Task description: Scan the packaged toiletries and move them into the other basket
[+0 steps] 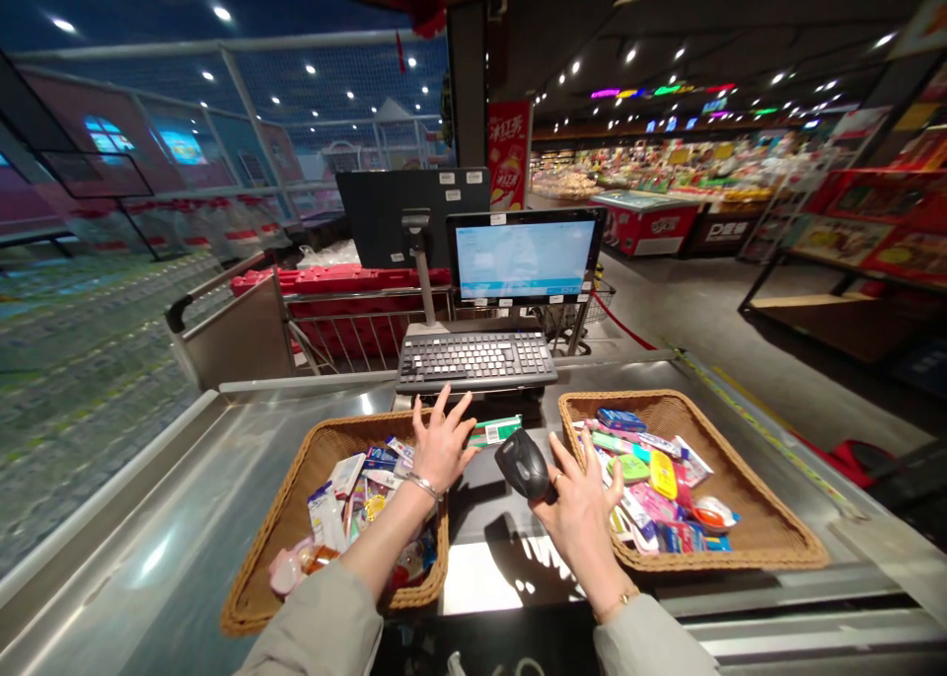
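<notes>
My left hand [442,449], a bracelet at its wrist, reaches over the right edge of the left wicker basket [255,548]. Between its thumb and fingers is a slim green-and-white package [497,430], barcode side visible. A black barcode scanner [523,464] is in my right hand [581,508], its head turned toward the package; the grip is partly hidden by the hand. Some fingers of that hand stretch toward the right wicker basket [769,518]. Both baskets hold many small packaged goods, including a yellow pack [663,474] in the right one.
Behind the baskets stand a black keyboard [477,357] and a lit monitor [527,259]. Another screen, seen from behind [392,217], is left of it. The metal counter [148,548] extends to the left. Shopping carts [347,326] are beyond; store shelves stand at right.
</notes>
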A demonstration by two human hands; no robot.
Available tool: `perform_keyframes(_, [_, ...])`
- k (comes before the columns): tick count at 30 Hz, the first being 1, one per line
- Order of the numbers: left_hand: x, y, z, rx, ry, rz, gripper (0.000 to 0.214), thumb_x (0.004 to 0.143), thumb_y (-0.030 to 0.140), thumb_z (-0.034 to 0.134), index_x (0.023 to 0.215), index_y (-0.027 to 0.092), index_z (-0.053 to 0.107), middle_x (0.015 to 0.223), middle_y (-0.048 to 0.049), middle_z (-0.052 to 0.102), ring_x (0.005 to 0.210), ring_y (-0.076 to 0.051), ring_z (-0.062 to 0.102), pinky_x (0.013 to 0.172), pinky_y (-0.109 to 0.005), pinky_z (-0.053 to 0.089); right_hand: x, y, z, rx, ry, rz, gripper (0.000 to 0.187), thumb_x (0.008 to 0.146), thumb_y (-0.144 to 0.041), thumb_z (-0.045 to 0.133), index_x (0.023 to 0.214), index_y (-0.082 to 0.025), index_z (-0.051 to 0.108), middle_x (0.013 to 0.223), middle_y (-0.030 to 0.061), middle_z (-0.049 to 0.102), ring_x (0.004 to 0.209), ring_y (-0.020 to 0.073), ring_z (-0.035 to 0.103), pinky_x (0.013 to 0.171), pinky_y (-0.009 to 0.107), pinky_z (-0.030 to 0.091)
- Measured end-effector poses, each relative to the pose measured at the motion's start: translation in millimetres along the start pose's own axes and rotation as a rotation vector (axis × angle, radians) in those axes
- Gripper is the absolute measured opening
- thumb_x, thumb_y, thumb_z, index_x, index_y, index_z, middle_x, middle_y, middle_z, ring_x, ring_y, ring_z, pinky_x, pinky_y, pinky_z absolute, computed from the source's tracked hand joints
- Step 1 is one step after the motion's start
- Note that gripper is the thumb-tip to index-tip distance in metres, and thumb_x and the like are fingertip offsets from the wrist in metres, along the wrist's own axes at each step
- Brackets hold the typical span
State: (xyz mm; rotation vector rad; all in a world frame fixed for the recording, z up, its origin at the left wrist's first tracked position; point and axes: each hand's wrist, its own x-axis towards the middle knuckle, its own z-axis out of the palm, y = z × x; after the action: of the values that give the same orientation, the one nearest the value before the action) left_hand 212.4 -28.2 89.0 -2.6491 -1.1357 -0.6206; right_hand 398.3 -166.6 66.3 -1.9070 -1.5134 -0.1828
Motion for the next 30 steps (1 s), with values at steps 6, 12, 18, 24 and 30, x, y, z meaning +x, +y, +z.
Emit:
perform_keyframes(6, [3,3,-0.4,-0.003,0.008,0.016,0.032,0.08,0.041,0.067,0.109,0.029,0.067,0.149,-0.0053,0.045,0.145,-0.039,0.021,0.11,-0.075,0.007,0,0,-3,-0.018,-0.001,-0.006,0.021,0.068,-0.024,0.062,0.087,-0.027,0.071,0.136,0.0028,0.057,0.144,0.0367,0.019,0.109,0.065,0.014])
perform_keyframes(12, [5,6,1.8,0.0,0.053,0.033,0.034,0.077,0.041,0.07,0.109,0.03,0.067,0.147,-0.0048,0.047,0.144,-0.038,0.024,0.111,-0.074,0.005,-1,0,-6,-0.047,0.016,-0.009,0.018,0.071,-0.023,0.061,0.085,-0.026,0.07,0.134,0.0022,0.059,0.143,0.0353,0.023,0.11,0.065,0.01])
perform_keyframes(18, [5,7,4.5,0.006,0.093,0.046,0.034,0.075,0.039,0.071,0.108,0.031,0.068,0.145,-0.0052,0.05,0.143,-0.038,0.028,0.112,-0.073,0.006,-2,-1,-9,-0.065,0.027,-0.009,0.016,0.071,-0.022,0.06,0.083,-0.027,0.07,0.133,0.0004,0.06,0.141,0.0348,0.026,0.111,0.065,0.001])
perform_keyframes(24, [6,9,3.0,0.003,0.089,0.038,0.033,0.076,0.039,0.071,0.108,0.031,0.068,0.145,-0.0041,0.05,0.143,-0.037,0.028,0.112,-0.073,0.006,-3,1,-10,-0.07,0.053,-0.028,0.017,0.071,-0.022,0.06,0.083,-0.027,0.071,0.131,0.0013,0.061,0.141,0.0349,0.026,0.111,0.064,0.002])
perform_keyframes(30, [8,12,3.8,-0.007,0.092,0.042,0.031,0.076,0.039,0.071,0.107,0.031,0.069,0.145,-0.0042,0.051,0.142,-0.037,0.029,0.112,-0.073,0.006,-4,5,-10,-0.092,0.057,-0.03,0.016,0.071,-0.022,0.06,0.084,-0.027,0.07,0.131,0.0006,0.061,0.141,0.0335,0.028,0.11,0.064,0.005])
